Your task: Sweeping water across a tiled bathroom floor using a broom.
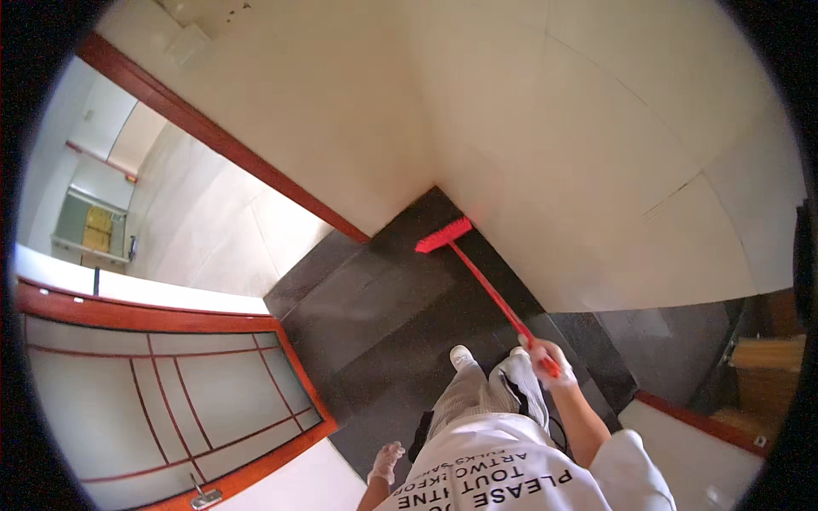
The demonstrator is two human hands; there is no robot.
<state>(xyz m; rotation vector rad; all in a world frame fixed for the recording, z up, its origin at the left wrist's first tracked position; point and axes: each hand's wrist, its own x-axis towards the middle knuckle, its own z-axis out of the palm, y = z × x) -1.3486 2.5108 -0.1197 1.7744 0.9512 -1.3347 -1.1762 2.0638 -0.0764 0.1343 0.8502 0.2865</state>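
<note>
Right grip (545, 359) was clenched around the near end of the red broom (477, 277); the left grip (388, 462) hung loose and gloved beside the hip, grasping nothing. Sweeping looked to be under way, with the bristle head (443, 235) planted on the dark floor (366, 315) in the corner where the cream wall (545, 153) met the doorway. The handle's long axis ran from lower right up to upper left, head pointing away from the person. Next would likely call for drawing the head back toward the feet, bristles flat.

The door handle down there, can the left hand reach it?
Probably yes. The left hand hangs free and holds nothing, and only bare floor shows between it and the door handle on the open door.
</note>
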